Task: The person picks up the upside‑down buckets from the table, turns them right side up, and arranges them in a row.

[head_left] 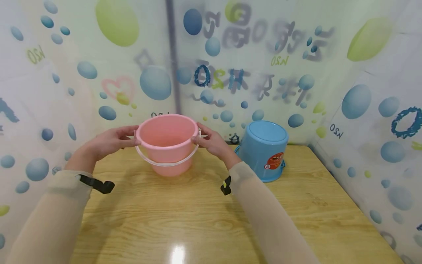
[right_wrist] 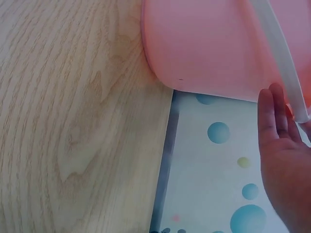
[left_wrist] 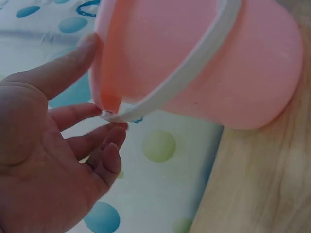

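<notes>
A pink bucket (head_left: 170, 157) stands upright on the wooden table, its mouth facing up. Its white handle (head_left: 167, 164) hangs down across the near side. My left hand (head_left: 110, 143) pinches the rim at the left, thumb (left_wrist: 80, 60) on the rim and fingertips by the handle's joint. On the opposite side my right hand (head_left: 214, 143) grips the rim near the other joint. The right wrist view shows those fingers (right_wrist: 274, 114) against the bucket's outer wall, behind the handle; the thumb is mostly out of that view.
Right of the pink bucket, a blue bucket (head_left: 263, 146) sits upside down with a red label on its side. The wooden table (head_left: 197, 216) ends at a wall (head_left: 211, 73) covering printed with blue and green dots. A dark strap (head_left: 99, 184) circles the left wrist.
</notes>
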`<move>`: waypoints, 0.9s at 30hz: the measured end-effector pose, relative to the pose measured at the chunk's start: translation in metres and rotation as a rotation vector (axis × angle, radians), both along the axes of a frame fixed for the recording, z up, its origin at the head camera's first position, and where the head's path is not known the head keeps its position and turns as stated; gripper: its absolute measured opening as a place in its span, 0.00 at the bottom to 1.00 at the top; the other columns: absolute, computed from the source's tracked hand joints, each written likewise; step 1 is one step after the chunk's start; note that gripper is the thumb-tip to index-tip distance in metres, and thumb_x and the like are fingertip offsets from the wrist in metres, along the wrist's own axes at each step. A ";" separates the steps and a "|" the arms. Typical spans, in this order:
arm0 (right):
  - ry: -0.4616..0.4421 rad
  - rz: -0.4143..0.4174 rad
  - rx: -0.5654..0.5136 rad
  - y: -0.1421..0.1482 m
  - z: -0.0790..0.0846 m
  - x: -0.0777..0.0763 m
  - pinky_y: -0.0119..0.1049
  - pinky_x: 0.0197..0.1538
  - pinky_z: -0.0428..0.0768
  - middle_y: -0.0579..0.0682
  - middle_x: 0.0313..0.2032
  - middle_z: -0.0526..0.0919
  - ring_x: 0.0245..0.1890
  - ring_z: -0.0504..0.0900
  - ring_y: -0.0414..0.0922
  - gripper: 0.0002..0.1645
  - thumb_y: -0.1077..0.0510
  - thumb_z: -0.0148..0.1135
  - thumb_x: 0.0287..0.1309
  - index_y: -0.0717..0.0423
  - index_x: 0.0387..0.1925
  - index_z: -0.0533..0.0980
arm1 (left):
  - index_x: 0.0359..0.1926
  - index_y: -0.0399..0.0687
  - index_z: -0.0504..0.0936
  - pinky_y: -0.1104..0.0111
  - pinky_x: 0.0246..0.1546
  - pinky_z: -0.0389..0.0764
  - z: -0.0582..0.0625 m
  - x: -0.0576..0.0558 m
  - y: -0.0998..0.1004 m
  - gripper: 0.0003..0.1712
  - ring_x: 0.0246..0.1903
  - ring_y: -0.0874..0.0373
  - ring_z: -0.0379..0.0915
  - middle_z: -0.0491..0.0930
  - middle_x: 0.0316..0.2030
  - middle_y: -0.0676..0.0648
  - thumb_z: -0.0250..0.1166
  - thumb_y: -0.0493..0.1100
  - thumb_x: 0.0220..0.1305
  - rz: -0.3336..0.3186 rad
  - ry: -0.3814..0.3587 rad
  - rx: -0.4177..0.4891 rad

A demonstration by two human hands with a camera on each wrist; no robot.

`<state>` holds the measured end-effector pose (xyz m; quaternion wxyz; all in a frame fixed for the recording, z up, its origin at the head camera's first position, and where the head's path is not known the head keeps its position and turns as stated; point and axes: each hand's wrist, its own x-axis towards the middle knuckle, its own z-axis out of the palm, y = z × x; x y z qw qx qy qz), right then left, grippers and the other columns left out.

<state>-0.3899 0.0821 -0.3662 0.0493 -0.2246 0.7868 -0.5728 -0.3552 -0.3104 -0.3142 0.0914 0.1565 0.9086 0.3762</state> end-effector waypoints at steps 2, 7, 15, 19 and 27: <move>-0.003 0.002 -0.002 0.000 -0.002 -0.001 0.49 0.68 0.87 0.56 0.73 0.74 0.68 0.80 0.55 0.46 0.45 0.66 0.80 0.36 0.89 0.55 | 0.90 0.54 0.50 0.25 0.75 0.65 -0.007 -0.001 -0.001 0.50 0.80 0.28 0.59 0.57 0.85 0.34 0.65 0.60 0.81 -0.006 -0.005 0.047; -0.012 0.020 -0.030 -0.001 -0.006 -0.004 0.55 0.75 0.80 0.56 0.79 0.70 0.76 0.76 0.57 0.46 0.44 0.62 0.82 0.37 0.90 0.52 | 0.91 0.60 0.44 0.43 0.72 0.79 -0.026 0.000 0.000 0.49 0.80 0.37 0.64 0.54 0.87 0.35 0.63 0.56 0.83 -0.013 -0.026 0.221; -0.036 0.015 -0.043 -0.003 -0.010 -0.006 0.57 0.78 0.77 0.58 0.74 0.77 0.74 0.79 0.56 0.46 0.44 0.60 0.83 0.36 0.90 0.49 | 0.91 0.70 0.40 0.58 0.63 0.88 -0.045 0.000 0.007 0.48 0.67 0.69 0.75 0.56 0.86 0.36 0.60 0.57 0.85 0.009 -0.033 0.350; -0.028 0.017 -0.027 -0.002 -0.009 -0.006 0.58 0.79 0.75 0.58 0.76 0.74 0.75 0.78 0.57 0.46 0.42 0.58 0.84 0.36 0.91 0.48 | 0.91 0.72 0.38 0.52 0.66 0.85 -0.047 -0.002 0.009 0.49 0.75 0.52 0.71 0.56 0.87 0.37 0.59 0.60 0.84 0.039 -0.034 0.326; 0.001 0.009 0.008 -0.001 -0.010 -0.006 0.56 0.79 0.76 0.56 0.73 0.76 0.74 0.79 0.54 0.46 0.40 0.58 0.84 0.32 0.90 0.48 | 0.91 0.73 0.38 0.60 0.62 0.88 -0.048 -0.003 0.009 0.50 0.81 0.35 0.62 0.54 0.87 0.37 0.59 0.62 0.83 0.057 -0.035 0.307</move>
